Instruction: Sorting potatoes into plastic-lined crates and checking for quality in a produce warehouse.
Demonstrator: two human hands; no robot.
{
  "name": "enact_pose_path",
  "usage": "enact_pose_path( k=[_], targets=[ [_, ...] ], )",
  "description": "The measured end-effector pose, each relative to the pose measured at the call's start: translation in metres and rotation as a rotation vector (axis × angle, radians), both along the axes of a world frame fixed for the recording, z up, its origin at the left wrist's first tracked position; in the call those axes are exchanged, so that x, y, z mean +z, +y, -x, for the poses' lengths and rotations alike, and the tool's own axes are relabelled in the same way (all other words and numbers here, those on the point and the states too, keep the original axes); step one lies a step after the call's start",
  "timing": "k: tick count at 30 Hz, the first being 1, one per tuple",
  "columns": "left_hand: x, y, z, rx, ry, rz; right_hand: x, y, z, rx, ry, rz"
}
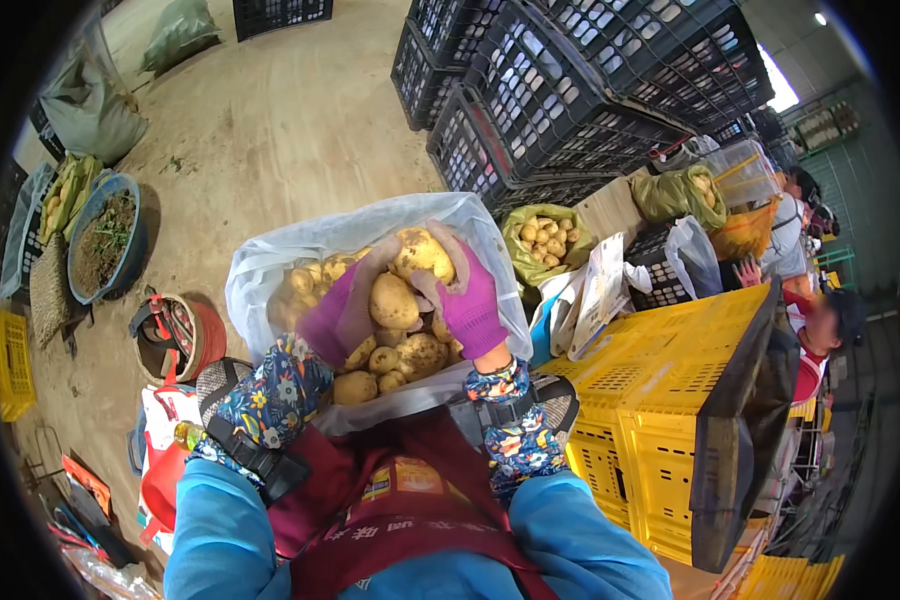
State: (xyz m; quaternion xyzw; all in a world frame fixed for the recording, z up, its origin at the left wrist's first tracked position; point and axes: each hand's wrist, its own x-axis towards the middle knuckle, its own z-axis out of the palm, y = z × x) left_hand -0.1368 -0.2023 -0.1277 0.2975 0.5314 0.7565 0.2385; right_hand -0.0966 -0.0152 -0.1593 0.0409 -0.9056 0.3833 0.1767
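A bin lined with translucent plastic film (292,240) stands before me, holding many soil-marked potatoes (422,356). Both my hands wear purple knit gloves with grey-coated fingers and are over the pile. My left hand (345,307) curls around the left side of a potato (392,301); its thumb is mostly hidden. In my right hand (463,296) is a larger potato (424,256) with dirt patches, gripped between thumb and fingers. The two potatoes are close together near the middle of the bin. Floral sleeve covers with black straps wrap my forearms.
Black crates (540,97) are stacked ahead right. Yellow crates (660,405) stand close on my right, beside a green sack of potatoes (547,236). On the left are a blue basin of soil and plants (105,236) and a red round container (176,337). Other people work at far right.
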Motion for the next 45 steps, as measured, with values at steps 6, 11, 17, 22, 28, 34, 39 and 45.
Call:
enact_pose_path(
  k=[6, 11, 17, 22, 28, 34, 39, 45],
  targets=[
    [-0.014, 0.009, 0.006, 0.017, -0.182, 0.133, 0.008, 0.01, -0.007, -0.051, -0.106, 0.458],
    [-0.022, 0.007, 0.014, -0.027, -0.048, 0.121, 0.003, -0.005, -0.016, 0.072, 0.019, 0.338],
    [-0.037, 0.001, 0.011, -0.12, -0.588, 0.133, 0.029, 0.015, -0.046, -0.047, -0.042, 0.77],
    [-0.038, 0.008, -0.003, -0.028, -0.567, 0.184, 0.069, 0.04, -0.074, -0.136, 0.103, 0.483],
    [-0.026, 0.005, 0.007, 0.02, -0.213, 0.2, 0.195, 0.108, -0.152, 0.425, 0.845, 1.461],
    [-0.029, -0.011, 0.027, 0.182, 0.03, 0.319, 0.159, 0.111, -0.117, 0.236, 0.45, 1.255],
    [-0.025, -0.02, 0.027, 0.318, -0.443, -0.102, -0.036, -0.001, -0.012, 0.373, -0.834, 0.124],
    [-0.013, -0.024, 0.034, 0.377, -0.587, 0.003, -0.167, -0.07, -0.009, 0.423, -1.004, -0.631]
  ],
)
